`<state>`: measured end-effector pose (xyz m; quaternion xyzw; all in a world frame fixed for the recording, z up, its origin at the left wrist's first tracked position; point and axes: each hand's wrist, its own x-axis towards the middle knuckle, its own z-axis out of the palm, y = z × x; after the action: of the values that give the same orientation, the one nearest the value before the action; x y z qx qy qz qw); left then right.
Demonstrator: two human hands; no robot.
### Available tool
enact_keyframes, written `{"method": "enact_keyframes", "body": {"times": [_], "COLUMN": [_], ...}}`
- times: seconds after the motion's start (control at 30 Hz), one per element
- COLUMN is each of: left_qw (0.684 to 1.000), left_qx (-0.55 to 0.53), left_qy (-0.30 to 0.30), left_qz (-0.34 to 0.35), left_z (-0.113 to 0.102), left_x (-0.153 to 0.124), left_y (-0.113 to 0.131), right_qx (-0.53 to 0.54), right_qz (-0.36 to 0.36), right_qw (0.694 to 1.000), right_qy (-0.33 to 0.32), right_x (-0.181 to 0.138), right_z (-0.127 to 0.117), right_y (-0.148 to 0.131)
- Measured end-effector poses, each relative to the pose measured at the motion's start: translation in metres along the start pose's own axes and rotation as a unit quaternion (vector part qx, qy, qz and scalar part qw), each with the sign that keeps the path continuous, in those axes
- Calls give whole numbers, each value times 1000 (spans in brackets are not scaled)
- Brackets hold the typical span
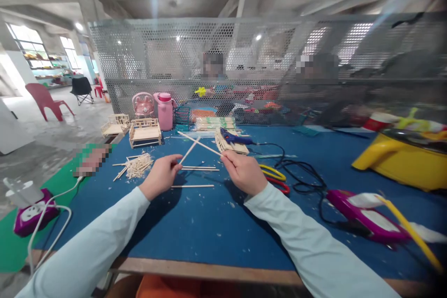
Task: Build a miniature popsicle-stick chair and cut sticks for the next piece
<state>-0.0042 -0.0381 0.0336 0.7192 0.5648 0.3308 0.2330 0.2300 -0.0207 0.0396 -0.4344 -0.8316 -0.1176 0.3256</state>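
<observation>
Between thumb and fingers, my left hand [161, 176] pinches a thin wooden stick [190, 150] that slants up to the right. A second wooden stick [199, 142] is gripped by my right hand [243, 171] and slants up to the left. The two sticks cross in the view; whether they touch I cannot tell. Loose sticks [199, 168] lie on the blue table just beyond and below my hands. Left of my left hand is a pile of short stick pieces [138, 165]. A blue hot glue gun [234, 138] rests on a small stick-built piece [242, 149] beyond my right hand.
Stick-built miniature furniture [145, 133] and a pink jug [165, 111] stand at the back left. To the right are red-and-yellow handles [274, 173], black cable [307, 179], a purple power strip [366, 216] and a yellow pot [401, 156]. People sit behind a perforated metal screen [139, 56].
</observation>
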Motion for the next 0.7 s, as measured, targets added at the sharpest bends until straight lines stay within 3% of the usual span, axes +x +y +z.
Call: {"method": "enact_keyframes", "body": {"times": [0.07, 0.13, 0.2, 0.27, 0.43, 0.7], "left_qw": [982, 928, 876, 851, 852, 865], "left_qx": [-176, -341, -440, -477, -466, -447], "left_qy": [-28, -47, -48, -41, -33, -79], "left_qz": [-70, -142, -191, -218, -235, -213], "left_z": [1, 0, -2, -5, -5, -2], "left_x": [0, 2, 3, 4, 6, 6], "left_y": [5, 9, 11, 11, 7, 2], "right_qx": [16, 46, 74, 83, 61, 52], "right_qz": [-2, -12, -32, -55, -77, -56], "right_qw": [1000, 999, 997, 995, 993, 993], "right_qy": [-3, -1, -11, -32, -65, -90], "right_x": [-1, -2, -2, -1, -2, -3], "right_z": [2, 4, 5, 5, 9, 13], "right_y": [1, 1, 2, 4, 18, 31]}}
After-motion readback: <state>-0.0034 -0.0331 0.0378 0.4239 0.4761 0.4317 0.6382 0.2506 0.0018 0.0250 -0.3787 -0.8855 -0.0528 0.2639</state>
